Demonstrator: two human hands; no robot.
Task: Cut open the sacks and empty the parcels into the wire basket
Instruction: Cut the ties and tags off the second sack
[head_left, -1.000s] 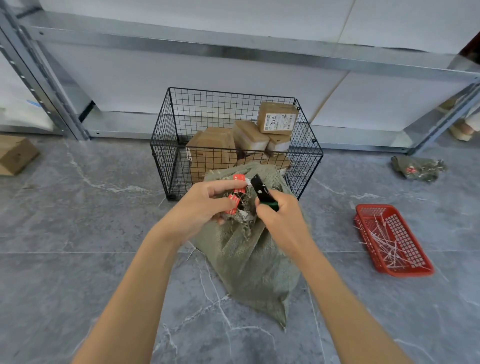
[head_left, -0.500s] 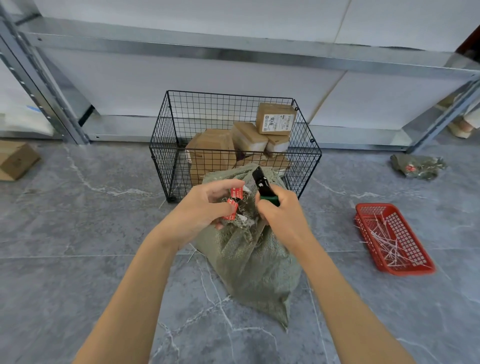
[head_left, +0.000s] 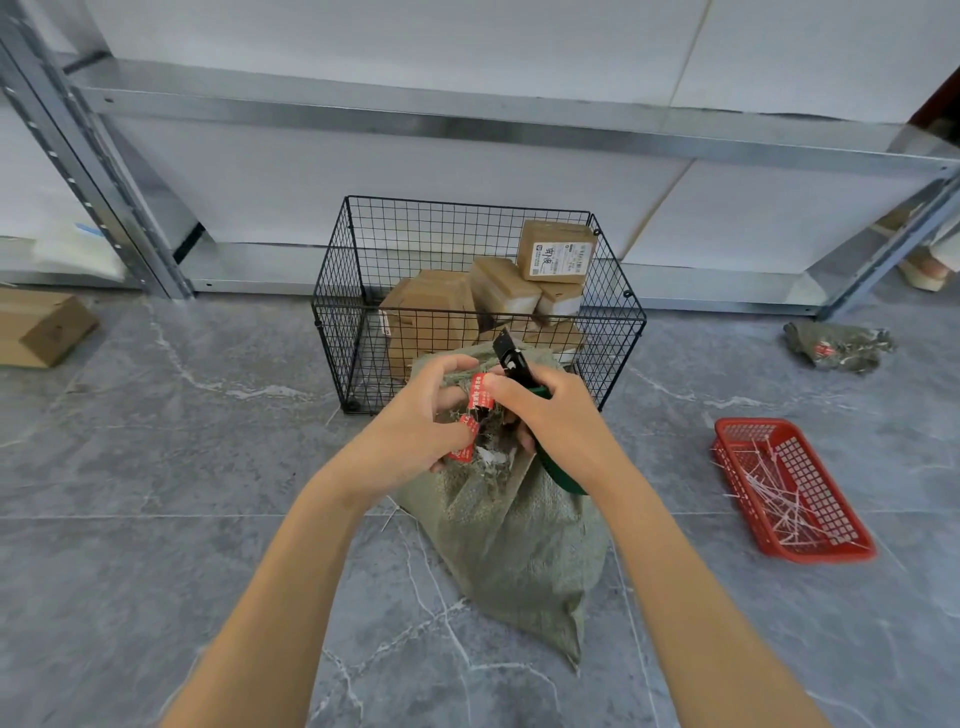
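Grey marbled floor runs up to a metal shelving rack (head_left: 467, 119), and the wire basket (head_left: 343, 343) stands in front of it with brown parcels (head_left: 556, 249) already stacked inside. The green woven sack (head_left: 509, 545) lies between me and the basket, its long axis running from the bottom corner near me up to the bunched neck at my fingers, mouth toward the basket. My left hand (head_left: 415, 431) curls round that neck and pinches it by the red seal tag (head_left: 480, 392). My right hand (head_left: 550, 415) is wrapped round the green-handled cutter (head_left: 511, 358), thumb against the tag and the black head pointing up and away from the tie. I judge the head must tip down and left to reach the tie just below the tag; whether the sack touches the basket I cannot tell. Compared with half a second ago, my hands have closed in on each other. Off to the right sit a red tray (head_left: 748, 431) of cut ties and an emptied sack (head_left: 836, 345).
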